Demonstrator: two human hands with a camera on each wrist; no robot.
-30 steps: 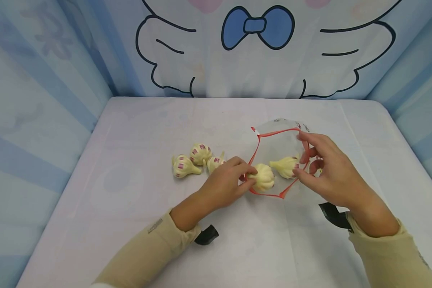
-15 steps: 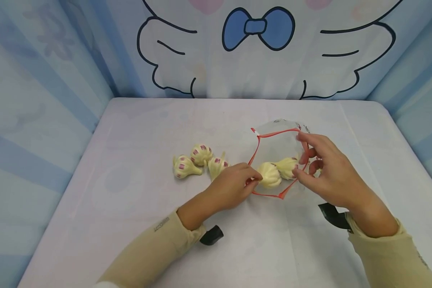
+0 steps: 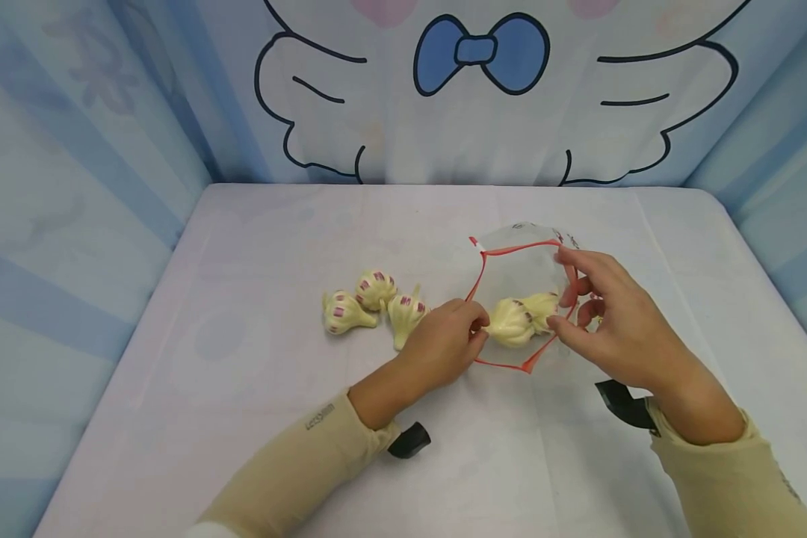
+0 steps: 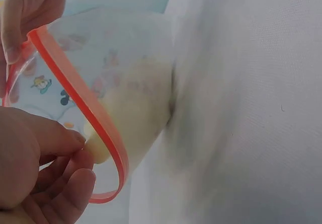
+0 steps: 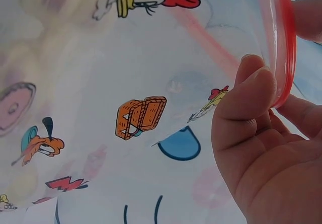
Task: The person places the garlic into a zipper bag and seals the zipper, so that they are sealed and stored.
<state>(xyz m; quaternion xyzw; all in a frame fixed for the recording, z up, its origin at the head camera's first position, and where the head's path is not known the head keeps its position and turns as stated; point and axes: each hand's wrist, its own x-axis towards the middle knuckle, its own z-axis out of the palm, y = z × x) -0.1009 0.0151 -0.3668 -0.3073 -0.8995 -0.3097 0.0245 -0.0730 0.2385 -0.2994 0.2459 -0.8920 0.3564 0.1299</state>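
The white surface (image 3: 242,418) carries a clear bag (image 3: 521,276), right of its middle. The right hand (image 3: 612,317) pinches the bag's red rim (image 4: 89,100); the left hand (image 3: 444,340) pinches a garlic (image 3: 509,324) by its stem, within the mouth. Another garlic (image 3: 544,309) is inside; three loose bulbs (image 3: 341,312) lie nearer the surface's left edge.

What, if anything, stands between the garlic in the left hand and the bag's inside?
Nothing visible blocks the bag: the right hand holds its red rim open, and the held garlic is within it. Deeper in, another garlic lies just ahead; whether they touch is unclear.
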